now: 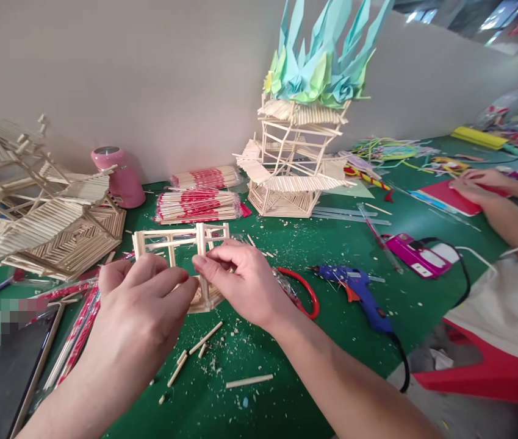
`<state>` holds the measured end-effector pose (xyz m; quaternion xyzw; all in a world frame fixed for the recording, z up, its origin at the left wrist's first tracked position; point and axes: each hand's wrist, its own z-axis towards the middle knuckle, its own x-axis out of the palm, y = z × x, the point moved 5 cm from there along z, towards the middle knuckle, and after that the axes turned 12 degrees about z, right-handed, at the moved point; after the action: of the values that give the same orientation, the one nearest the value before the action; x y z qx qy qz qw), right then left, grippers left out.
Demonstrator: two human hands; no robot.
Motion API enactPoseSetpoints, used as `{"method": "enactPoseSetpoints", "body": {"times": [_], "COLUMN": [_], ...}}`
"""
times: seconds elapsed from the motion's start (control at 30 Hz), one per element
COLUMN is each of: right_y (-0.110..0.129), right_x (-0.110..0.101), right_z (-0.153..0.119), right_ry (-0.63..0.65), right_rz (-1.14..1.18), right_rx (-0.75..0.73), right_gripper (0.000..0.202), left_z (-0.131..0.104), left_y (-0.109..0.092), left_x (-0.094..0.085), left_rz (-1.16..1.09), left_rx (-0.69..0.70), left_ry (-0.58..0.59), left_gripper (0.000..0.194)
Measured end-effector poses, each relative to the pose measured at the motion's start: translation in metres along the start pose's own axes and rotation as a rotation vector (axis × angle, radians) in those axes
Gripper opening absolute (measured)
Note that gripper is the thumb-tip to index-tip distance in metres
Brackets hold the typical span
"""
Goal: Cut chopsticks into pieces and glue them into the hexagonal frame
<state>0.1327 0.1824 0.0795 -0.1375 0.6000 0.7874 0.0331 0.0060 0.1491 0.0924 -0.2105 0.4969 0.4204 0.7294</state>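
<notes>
A small open frame of wooden sticks (pixel 180 234) stands on the green table in front of me. My right hand (pixel 244 277) pinches one of its upright posts between thumb and fingers. Curled in at the frame's near left side is my left hand (pixel 146 299), its fingertips close to the same post. What those fingers hold, if anything, is hidden behind the hand. Short cut sticks (pixel 206 338) and wood crumbs lie just below the frame. A blue hot glue gun (pixel 354 289) rests to the right, beyond red-handled pliers (pixel 307 292).
Bundled sticks (pixel 199 206) in red wrappers lie behind the frame. A stick tower (pixel 293 158) with paper leaves stands at the back, another stick model (pixel 57 225) at left beside a pink device (pixel 124 180). A purple power strip (pixel 418 255) lies near another person's hands (pixel 481 183).
</notes>
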Motion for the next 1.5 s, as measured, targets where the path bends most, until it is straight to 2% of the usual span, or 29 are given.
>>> {"method": "enactPoseSetpoints", "body": {"times": [0.53,1.2,1.37,1.5], "right_y": [-0.0019,0.0005,0.0012,0.0005], "right_x": [0.0015,0.0022,0.0025,0.0036], "right_z": [-0.0014,-0.0017,-0.0028,-0.0029], "right_ry": [0.008,0.001,-0.002,-0.006], "right_rz": [0.003,0.029,0.04,0.044], "right_rx": [0.007,0.008,0.008,0.032], "right_gripper": [0.035,0.037,0.037,0.036], "left_z": [0.0009,-0.0047,-0.0044,-0.0061], "left_y": [-0.0019,-0.0039,-0.0038,-0.0009], "left_x": [-0.0013,0.0024,0.0005,-0.0015], "left_rz": [0.043,0.053,0.047,-0.011], "left_rx": [0.048,0.011,0.013,-0.001], "left_ry": [0.002,0.024,-0.002,-0.048], "left_gripper": [0.025,0.025,0.028,0.021]}}
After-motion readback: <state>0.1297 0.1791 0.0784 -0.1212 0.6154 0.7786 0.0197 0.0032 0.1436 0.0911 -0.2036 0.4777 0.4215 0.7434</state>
